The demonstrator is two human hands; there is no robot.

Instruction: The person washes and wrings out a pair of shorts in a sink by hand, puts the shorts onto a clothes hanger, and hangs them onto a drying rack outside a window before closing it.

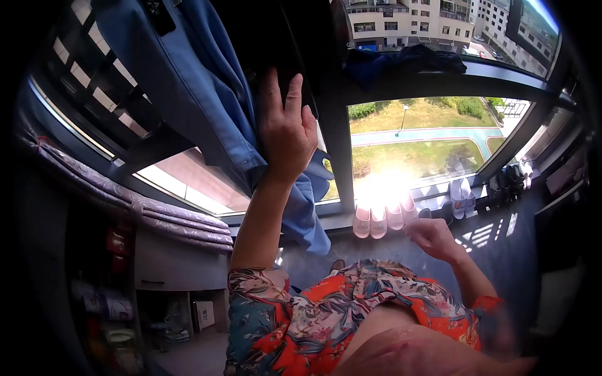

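My left hand (285, 128) is raised at the upper middle, palm turned away, with its fingers stretched out and apart. Its fingertips reach against a black area, perhaps dark cloth, where detail is lost. Right beside this hand hangs a light blue garment (197, 88), and its lower end (307, 216) shows below my forearm. Whether the hand touches the blue cloth I cannot tell. My right hand (433, 238) is low at the right with its fingers curled in, nothing visible in them. From this view it overlaps the floor near a row of slippers.
Pink slippers (378, 222) and white slippers (463, 199) line the window base. Dark cloth (407, 61) lies along the window's crossbar. At left are a folded patterned cushion or curtain (175, 219) and a cabinet (182, 260) with open shelves. Bright sun glares through the glass.
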